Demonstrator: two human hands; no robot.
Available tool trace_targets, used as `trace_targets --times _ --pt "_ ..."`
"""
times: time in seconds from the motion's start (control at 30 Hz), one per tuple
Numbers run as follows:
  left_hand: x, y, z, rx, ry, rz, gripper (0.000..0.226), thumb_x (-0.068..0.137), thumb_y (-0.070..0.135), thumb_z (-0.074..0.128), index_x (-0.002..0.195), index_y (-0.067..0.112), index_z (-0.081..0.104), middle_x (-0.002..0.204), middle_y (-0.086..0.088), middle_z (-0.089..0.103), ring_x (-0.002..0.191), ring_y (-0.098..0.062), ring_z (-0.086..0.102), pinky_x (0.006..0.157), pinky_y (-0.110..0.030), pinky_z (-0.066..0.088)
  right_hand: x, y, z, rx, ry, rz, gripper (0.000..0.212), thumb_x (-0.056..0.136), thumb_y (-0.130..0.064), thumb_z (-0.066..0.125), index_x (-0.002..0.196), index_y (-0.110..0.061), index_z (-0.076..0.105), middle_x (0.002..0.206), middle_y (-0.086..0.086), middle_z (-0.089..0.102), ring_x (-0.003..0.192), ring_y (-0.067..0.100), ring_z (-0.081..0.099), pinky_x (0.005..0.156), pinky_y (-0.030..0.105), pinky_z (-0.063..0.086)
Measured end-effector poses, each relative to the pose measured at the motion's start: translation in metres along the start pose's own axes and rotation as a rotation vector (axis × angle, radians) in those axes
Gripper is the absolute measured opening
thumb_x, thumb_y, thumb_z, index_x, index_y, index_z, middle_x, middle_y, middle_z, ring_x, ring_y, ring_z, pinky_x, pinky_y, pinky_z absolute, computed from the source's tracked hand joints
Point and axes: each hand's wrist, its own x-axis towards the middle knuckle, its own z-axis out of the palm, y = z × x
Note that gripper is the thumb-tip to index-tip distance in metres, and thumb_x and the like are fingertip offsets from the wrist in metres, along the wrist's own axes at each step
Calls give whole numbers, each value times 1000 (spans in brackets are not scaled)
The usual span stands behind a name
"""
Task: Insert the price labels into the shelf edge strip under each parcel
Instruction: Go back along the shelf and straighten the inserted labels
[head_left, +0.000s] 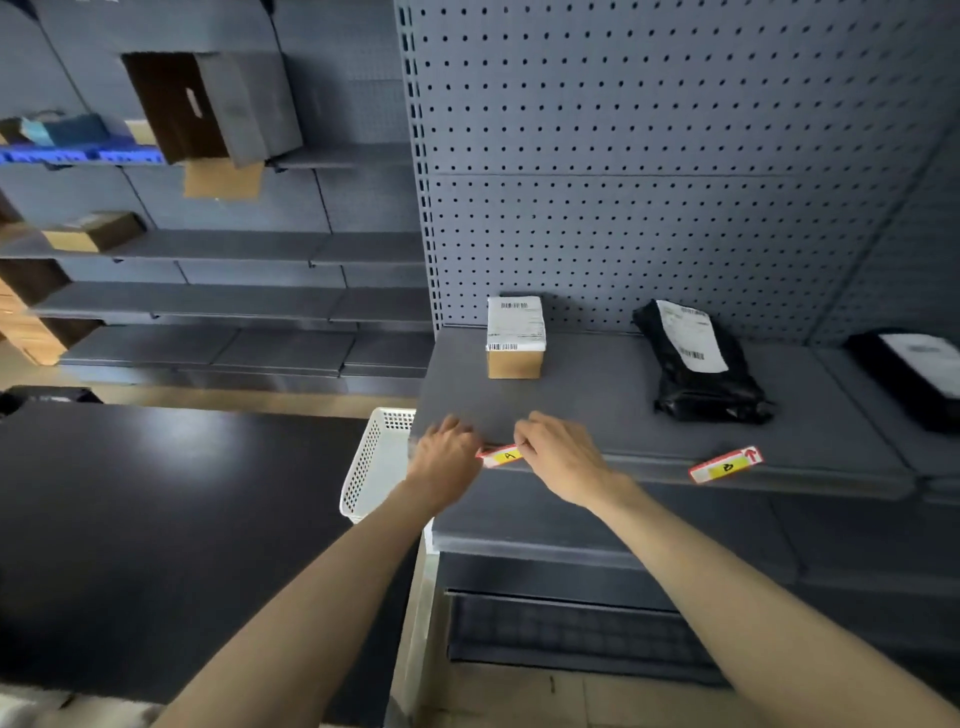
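Both hands, left hand (445, 457) and right hand (558, 457), pinch label A (503, 456) at the shelf edge strip (649, 467) below the box parcel (515, 336); next, probably, seating it flat.

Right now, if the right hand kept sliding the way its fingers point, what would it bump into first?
Probably the left hand. The right hand points leftward along the shelf edge strip, pinching label A, which the left hand holds at the other end. Depth is hard to judge.
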Motion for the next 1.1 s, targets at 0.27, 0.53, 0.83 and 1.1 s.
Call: trace_targets --times 0.27,0.53,0.83,1.1 --pt "2 -11 10 47 115 180 15 95 16 53 98 14 68 100 -2 65 100 -23 53 84 -33 42 7 -11 4 -107 -11 14 16 95 -3 47 88 -11 59 89 6 57 78 27 57 65 39 48" --pt "5 -13 3 261 71 383 25 91 0 44 110 8 58 115 -8 55 109 -26 46 91 -34 37 7 -16 21 -139 36 62 9 93 0 54 90 -7 60 96 7 51 79 24 53 59 32 37" --pt "11 -8 3 329 37 453 25 90 3 50 115 7 53 120 -8 50 113 -25 43 97 -34 37 2 -3 37 -164 68 119 15 92 0 56 95 -7 68 98 7 62 89 24 58 74 32 43" --pt "14 -1 1 266 41 373 17 93 6 48 101 10 63 108 -6 59 103 -24 52 88 -34 42 2 3 38 -95 102 87 12 92 -6 57 97 -5 68 99 11 64 91 27 60 82 36 46"
